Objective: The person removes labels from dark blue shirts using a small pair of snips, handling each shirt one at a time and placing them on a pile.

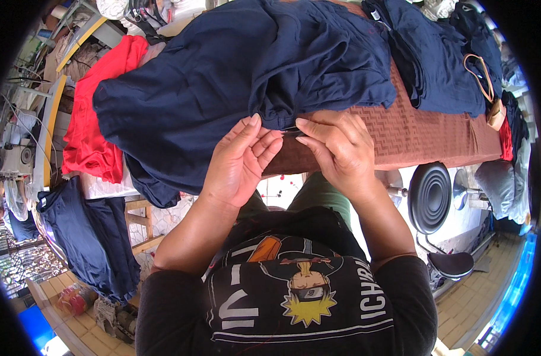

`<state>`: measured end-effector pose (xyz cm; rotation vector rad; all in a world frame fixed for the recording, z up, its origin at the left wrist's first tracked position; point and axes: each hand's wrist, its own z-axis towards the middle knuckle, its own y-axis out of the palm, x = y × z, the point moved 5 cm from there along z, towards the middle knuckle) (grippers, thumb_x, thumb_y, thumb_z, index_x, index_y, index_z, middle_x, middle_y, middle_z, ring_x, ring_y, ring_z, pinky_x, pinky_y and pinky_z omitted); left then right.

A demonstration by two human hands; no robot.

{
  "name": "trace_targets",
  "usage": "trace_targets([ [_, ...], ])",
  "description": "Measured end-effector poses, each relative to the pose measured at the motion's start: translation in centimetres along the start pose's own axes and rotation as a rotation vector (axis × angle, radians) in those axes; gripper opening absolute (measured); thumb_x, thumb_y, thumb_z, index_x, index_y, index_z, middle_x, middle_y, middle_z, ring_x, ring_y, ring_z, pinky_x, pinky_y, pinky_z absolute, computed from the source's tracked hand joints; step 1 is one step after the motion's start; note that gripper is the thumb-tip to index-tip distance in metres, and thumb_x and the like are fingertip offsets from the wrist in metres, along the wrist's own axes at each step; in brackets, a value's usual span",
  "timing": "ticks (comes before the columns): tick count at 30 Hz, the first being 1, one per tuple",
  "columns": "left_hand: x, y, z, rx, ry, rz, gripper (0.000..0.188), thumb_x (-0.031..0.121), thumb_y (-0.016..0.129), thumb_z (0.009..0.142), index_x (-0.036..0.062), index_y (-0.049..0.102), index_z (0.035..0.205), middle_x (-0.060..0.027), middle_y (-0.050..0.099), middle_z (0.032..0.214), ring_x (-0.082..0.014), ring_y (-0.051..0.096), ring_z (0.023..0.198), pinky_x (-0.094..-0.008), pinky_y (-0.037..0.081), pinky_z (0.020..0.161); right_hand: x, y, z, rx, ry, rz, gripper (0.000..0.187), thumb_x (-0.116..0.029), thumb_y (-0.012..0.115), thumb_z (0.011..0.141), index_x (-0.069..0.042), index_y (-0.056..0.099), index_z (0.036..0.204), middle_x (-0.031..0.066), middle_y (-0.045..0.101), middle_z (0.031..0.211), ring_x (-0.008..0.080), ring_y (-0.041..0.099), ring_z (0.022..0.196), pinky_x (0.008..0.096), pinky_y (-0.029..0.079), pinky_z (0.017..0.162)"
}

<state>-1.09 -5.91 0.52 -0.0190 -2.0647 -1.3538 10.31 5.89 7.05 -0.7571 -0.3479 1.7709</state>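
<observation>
A large navy garment (181,89) lies spread and bunched over the table in front of me. My left hand (241,155) is at its near edge, palm up, with thumb and curled fingers closed about a fold of the cloth. Close beside it, my right hand (340,145) pinches a small, thin dark item (292,132) between thumb and fingertips. That item reaches toward my left fingertips at the gathered fabric; its exact kind is too small to make out.
A brown patterned cloth (425,139) covers the table. Folded navy garments (430,65) lie at the right, with a tan loop (481,74) on them. A red garment (107,107) and a hanging navy one (95,237) are at the left. A round black stool seat (429,197) stands right.
</observation>
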Motion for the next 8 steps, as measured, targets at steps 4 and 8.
trace_targets([
  [4,-0.07,-0.04,0.04,-0.008,-0.003,-0.001,0.010,0.019,0.057,0.097,0.0096,0.058,0.096,-0.0051,0.066,0.089,-0.0159,0.067,0.092,-0.0288,0.055,0.087,-0.17,0.02,-0.04,0.038,-0.032,-0.030,0.030,-0.005,0.079,0.067,-0.008,0.069,0.094,0.0048,0.067,0.088,0.0203,0.064,0.077,0.0306,0.046,0.066],
  [8,-0.05,0.07,-0.10,0.010,0.002,0.002,0.009,0.019,0.057,0.097,0.0100,0.058,0.096,-0.0045,0.066,0.090,-0.0166,0.067,0.093,-0.0287,0.055,0.087,-0.26,-0.04,-0.16,0.023,-0.060,-0.077,0.025,-0.003,0.077,0.070,-0.008,0.069,0.093,0.0045,0.067,0.088,0.0206,0.064,0.077,0.0303,0.046,0.065],
])
